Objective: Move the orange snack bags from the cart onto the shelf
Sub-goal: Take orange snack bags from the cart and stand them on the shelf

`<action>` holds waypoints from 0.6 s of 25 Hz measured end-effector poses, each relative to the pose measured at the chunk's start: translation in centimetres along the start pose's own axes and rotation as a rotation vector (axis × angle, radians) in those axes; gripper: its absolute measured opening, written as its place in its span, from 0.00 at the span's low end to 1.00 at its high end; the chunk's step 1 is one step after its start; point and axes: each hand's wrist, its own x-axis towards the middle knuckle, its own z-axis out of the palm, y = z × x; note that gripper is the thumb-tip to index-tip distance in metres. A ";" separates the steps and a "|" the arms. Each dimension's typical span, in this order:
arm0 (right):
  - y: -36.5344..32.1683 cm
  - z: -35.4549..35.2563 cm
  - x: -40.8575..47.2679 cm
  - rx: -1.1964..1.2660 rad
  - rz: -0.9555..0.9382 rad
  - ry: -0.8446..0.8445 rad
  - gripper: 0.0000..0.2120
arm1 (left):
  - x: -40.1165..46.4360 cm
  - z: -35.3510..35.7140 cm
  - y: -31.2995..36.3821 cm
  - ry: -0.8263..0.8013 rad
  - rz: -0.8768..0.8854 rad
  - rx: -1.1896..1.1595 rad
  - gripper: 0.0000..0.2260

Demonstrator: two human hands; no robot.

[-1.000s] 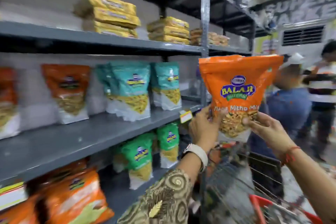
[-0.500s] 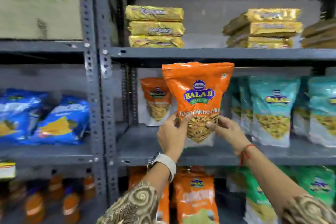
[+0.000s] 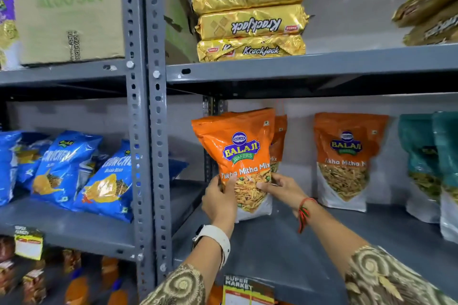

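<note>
An orange Balaji snack bag (image 3: 241, 153) stands upright at the left end of the grey middle shelf (image 3: 285, 250), its bottom on or just above the shelf. My left hand (image 3: 219, 202) grips its lower left edge and my right hand (image 3: 281, 188) grips its lower right. A second orange bag (image 3: 279, 141) peeks out right behind it. Another orange bag (image 3: 347, 158) stands further right against the back wall. The cart is out of view.
Teal bags (image 3: 431, 163) stand at the far right of the same shelf. Gold Krackjack packs (image 3: 250, 17) are stacked on the shelf above. A grey upright post (image 3: 146, 131) divides off blue snack bags (image 3: 67, 168) on the left; a cardboard box (image 3: 67, 7) sits above them.
The view swung from the cart toward the shelf. Both hands carried the orange bag forward and down into the middle shelf, in front of an orange bag standing there.
</note>
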 end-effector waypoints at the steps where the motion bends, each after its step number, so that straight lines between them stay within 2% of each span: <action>1: 0.7 0.2 0.9 0.006 0.007 -0.018 0.24 | 0.5 0.4 -0.5 0.019 -0.017 -0.004 0.16; 3: 1.8 0.6 2.8 0.034 0.021 -0.051 0.26 | 1.4 1.0 -1.1 0.066 -0.026 0.016 0.16; 6: 2.6 1.5 4.4 0.091 0.027 -0.072 0.12 | 2.8 1.7 -1.8 0.099 -0.009 0.064 0.16; 8: 3.1 1.8 5.0 0.105 0.029 -0.068 0.10 | 3.2 1.9 -2.2 0.083 0.015 0.079 0.16; 11: 3.0 1.6 4.4 0.030 0.001 -0.057 0.16 | 3.4 2.1 -2.3 0.053 0.012 0.101 0.16; 15: 0.0 0.4 0.4 -0.061 -0.052 0.163 0.31 | 1.4 0.8 0.5 0.148 0.065 -0.058 0.17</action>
